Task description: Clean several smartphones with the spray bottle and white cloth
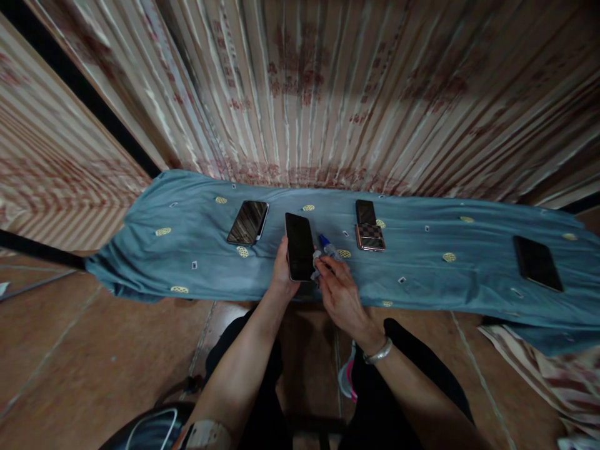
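Observation:
My left hand is closed around the lower left side of a smartphone, its dark screen facing up. The phone is tilted above the blue cloth. At its lower right edge, my right hand pinches a small crumpled grey-white cloth, which touches or nearly touches the phone. Just beyond my right fingers lies a small clear bottle with a blue cap, partly hidden by the hand. My left thumb shows along the phone's edge; the other fingers are hidden beneath it.
A patterned blue cloth covers the long narrow table. Two stacked phones lie to the left. Right of centre are a small dark phone and a checkered, shiny-edged device. A black tablet rests far right. Striped curtains hang behind.

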`<state>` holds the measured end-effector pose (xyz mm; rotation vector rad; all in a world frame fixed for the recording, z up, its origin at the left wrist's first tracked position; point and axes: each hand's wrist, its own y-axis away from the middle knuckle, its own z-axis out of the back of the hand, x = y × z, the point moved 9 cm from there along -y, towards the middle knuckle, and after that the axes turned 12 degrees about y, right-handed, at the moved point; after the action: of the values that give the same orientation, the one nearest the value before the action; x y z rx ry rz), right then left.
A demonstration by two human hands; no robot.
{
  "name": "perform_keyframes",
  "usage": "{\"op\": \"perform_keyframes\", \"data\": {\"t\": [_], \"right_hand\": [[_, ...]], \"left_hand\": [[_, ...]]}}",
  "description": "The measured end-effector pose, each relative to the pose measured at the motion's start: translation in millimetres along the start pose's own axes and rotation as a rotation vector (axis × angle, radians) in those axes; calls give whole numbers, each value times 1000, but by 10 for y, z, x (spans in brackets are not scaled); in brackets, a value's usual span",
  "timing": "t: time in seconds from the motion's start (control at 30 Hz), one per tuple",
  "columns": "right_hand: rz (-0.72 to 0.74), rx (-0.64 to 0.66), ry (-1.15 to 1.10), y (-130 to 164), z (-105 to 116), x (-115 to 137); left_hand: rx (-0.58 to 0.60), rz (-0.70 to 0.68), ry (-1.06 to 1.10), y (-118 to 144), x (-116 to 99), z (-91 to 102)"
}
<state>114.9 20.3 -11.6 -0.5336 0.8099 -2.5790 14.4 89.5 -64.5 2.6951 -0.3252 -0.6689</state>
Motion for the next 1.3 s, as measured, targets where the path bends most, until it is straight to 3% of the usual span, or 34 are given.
{"op": "perform_keyframes", "data": {"t": [0.3, 0.8, 1.13, 1.3], "right_hand": [[47, -43, -18, 25, 31, 74], [123, -19, -82, -25, 65, 368], [73, 4, -108, -80, 23, 271], [41, -36, -50, -133, -19, 113]], "left_hand": [[-49, -39, 44, -29, -60, 39], [-149, 170, 48, 11, 266, 119], [-117, 112, 1, 117, 331, 68], [-107, -53, -85, 118, 295, 77]]}}
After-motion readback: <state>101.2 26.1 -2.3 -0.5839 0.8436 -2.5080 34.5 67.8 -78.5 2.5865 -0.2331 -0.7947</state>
